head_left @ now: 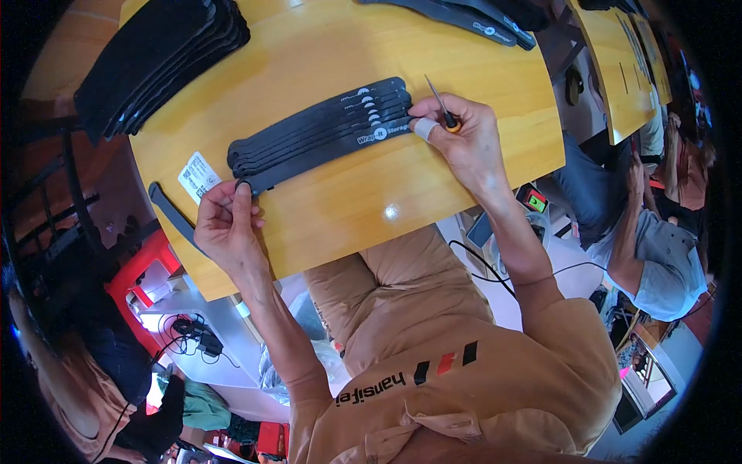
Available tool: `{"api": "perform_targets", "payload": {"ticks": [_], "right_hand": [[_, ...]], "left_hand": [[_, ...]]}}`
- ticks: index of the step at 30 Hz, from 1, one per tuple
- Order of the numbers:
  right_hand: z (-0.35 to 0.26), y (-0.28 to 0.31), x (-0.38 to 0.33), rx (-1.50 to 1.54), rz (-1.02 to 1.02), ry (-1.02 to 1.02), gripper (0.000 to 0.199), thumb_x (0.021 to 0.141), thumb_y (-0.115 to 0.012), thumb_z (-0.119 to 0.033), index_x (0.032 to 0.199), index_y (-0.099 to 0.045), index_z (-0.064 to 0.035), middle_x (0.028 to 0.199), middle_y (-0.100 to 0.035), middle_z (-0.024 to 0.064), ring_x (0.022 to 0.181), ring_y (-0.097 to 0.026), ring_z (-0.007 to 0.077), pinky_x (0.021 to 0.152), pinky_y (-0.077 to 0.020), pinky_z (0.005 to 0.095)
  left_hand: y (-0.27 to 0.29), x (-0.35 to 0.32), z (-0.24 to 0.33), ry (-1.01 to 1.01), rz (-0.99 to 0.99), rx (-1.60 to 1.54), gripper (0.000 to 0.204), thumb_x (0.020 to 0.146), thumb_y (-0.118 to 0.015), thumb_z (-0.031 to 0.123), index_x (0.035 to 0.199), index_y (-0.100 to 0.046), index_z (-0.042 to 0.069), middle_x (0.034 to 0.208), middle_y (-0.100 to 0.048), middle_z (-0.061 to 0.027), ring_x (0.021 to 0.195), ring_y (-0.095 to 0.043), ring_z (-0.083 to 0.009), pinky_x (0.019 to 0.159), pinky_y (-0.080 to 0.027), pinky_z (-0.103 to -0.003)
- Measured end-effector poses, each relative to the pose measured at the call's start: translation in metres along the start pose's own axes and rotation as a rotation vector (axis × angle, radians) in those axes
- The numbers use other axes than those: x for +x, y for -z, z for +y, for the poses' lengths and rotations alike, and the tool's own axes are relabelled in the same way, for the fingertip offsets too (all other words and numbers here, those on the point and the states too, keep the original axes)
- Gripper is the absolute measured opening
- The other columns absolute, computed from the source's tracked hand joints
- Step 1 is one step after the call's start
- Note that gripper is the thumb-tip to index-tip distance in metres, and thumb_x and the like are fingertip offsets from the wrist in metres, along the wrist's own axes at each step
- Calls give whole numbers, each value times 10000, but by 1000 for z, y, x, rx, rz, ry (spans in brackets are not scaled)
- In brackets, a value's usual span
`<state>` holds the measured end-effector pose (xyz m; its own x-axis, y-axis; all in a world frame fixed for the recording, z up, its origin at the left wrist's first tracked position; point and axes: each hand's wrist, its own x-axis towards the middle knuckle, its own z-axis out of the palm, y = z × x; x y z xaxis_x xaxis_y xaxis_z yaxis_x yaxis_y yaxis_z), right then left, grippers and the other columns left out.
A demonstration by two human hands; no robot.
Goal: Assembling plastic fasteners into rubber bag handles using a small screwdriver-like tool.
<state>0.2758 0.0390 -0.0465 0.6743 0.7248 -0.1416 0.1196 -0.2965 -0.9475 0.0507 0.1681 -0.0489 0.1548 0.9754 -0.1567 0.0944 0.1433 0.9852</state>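
Observation:
Several black straps [317, 124] with pale print lie fanned in overlapping rows on the yellow table, slanting up to the right. My left hand [230, 220] is closed at their left side, thumb and forefinger pinching the end of the nearest strap. At the opposite end, my right hand [464, 139] pinches that strap's right tip. A thin pointed tool like an awl [448, 116], with a black and yellow handle, is tucked in the same hand, its point facing away from me. White tape wraps the right thumb. Beside my left hand lies a white printed label [199, 176].
A thick stack of black straps [166, 58] covers the table's far left corner, and more straps [479, 27] lie at the far right. A single dark strap [174, 213] rests by the left edge. Other people [657, 240] sit nearby. A cable [556, 272] runs near my right arm.

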Motion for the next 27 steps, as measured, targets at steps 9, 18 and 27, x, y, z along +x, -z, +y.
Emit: {"api": "perform_targets", "payload": {"ticks": [9, 18, 27], "right_hand": [[0, 0, 1, -37, 15, 1, 96, 709, -628, 1, 804, -639, 8, 645, -599, 29, 605, -524, 58, 551, -420, 198], [-3, 1, 0, -41, -14, -62, 89, 724, -631, 28, 811, -629, 9, 696, -572, -19, 637, -480, 30, 600, -395, 165], [0, 0, 1, -53, 24, -16, 99, 704, -617, 12, 801, -635, 15, 619, -558, 6, 586, -488, 49, 527, -394, 189]], "left_hand": [[-1, 0, -2, -3, -1, -12, 69, 775, -622, 4, 832, -582, 2, 635, -552, -12, 504, -485, -42, 416, -367, -140], [-2, 0, 1, 32, -3, 38, 69, 783, -612, 18, 845, -582, 22, 664, -555, -9, 536, -489, -53, 437, -361, -148], [-3, 0, 1, 39, 8, 51, 58, 783, -610, 15, 834, -583, 25, 650, -552, -3, 529, -483, -48, 435, -353, -152]]}}
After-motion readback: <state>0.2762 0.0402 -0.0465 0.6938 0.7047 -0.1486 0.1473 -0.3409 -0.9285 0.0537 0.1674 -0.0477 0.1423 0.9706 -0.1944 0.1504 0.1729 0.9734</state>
